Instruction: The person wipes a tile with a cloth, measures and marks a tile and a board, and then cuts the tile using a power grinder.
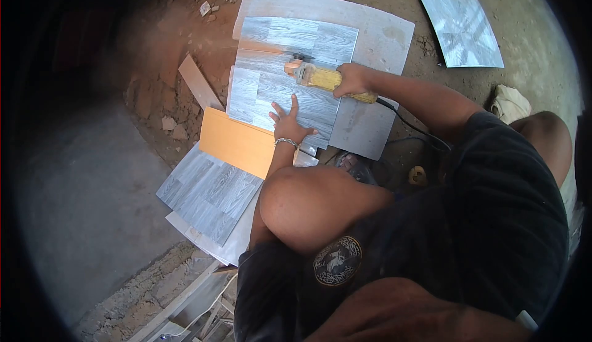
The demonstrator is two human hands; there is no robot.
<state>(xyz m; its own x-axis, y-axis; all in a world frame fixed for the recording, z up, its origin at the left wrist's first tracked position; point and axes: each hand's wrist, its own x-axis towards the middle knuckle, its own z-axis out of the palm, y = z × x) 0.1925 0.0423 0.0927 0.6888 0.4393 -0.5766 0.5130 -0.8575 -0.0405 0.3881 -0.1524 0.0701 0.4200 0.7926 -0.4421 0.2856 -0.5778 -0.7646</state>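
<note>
My right hand (353, 81) is wrapped around the rear body of a yellow angle grinder (320, 78). The grinder's head rests over a grey wood-patterned tile (302, 98), its disc dark and partly hidden. Orange dust streaks left from the disc along a line across the tile. Fingers spread, my left hand (292, 124) presses flat on the tile's near part, below the grinder. Under the tile lies a larger pale slab (382, 40). A black cord (407, 120) runs from the grinder back past my right forearm.
An orange-brown tile piece (234, 140) and another grey tile (213, 185) lie to the lower left. A narrow offcut (198, 82) rests on reddish soil. A glossy tile (459, 24) lies at upper right, near a pale cloth (510, 103). Dust hangs at upper left.
</note>
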